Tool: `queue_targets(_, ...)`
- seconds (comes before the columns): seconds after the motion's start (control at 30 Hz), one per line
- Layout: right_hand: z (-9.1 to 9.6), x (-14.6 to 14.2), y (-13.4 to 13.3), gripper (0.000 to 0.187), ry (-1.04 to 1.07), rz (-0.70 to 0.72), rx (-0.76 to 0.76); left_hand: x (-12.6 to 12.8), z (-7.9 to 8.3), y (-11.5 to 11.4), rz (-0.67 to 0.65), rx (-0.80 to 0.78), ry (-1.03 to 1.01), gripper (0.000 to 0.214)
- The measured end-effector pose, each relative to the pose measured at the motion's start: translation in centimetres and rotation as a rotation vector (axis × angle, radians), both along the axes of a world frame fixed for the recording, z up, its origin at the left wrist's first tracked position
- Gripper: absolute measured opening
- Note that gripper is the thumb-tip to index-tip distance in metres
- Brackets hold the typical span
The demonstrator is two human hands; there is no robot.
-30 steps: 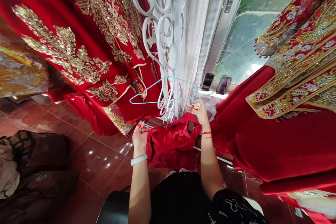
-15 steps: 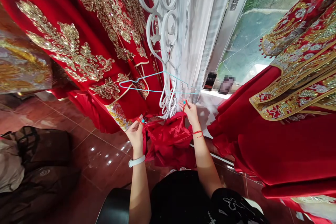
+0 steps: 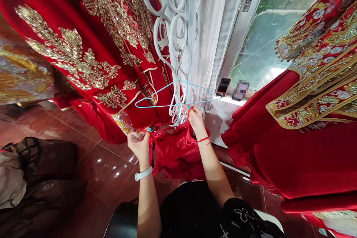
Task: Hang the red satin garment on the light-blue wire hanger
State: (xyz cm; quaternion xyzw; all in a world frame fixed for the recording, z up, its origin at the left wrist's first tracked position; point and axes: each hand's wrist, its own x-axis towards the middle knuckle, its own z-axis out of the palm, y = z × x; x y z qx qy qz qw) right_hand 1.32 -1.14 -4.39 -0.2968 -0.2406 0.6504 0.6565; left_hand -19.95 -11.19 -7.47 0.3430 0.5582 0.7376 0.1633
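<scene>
A red dress with thin straps hangs between my two hands, its silky bodice sagging open. My left hand pinches one strap at the dress's left side, fingers closed. My right hand is closed on the other strap, its fingertips close under the lower bar of a light blue hanger. Whether those fingertips touch the bar I cannot tell. The hanger's hook seems caught on the white scrollwork, and its bar slants up to the right. The dress's lower part is bunched out of view.
Red gowns with gold sequins hang at the left. More red and gold embroidered garments hang at the right by a window. A dark bag lies on the tiled floor. Near my lap is a black seat.
My right hand has moved left along below the hanger's bar. My left hand has shifted slightly left and down. The hanger has swung a little to the right and now tilts.
</scene>
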Motion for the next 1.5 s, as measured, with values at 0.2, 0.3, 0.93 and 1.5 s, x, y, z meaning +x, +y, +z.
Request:
queue_targets(0.2,0.1,0.3,-0.2,0.017,0.012,-0.047,0.049,-0.2,0.4,-0.1,-0.088,0.028,-0.004,0.055)
queue_targets(0.3,0.4,0.5,-0.4,0.015,-0.010,-0.070,0.056,-0.5,0.9,-0.4,-0.145,0.041,-0.011,0.059)
queue_targets(0.93,0.7,1.2,-0.8,0.012,-0.123,-0.186,0.077,-1.7,6.1,-1.9,-0.408,0.062,-0.010,0.087)
queue_targets(1.5,0.5,1.2,-1.3,0.012,-0.186,-0.146,0.081,-2.1,11.2,4.2,-0.603,-0.070,0.302,0.076)
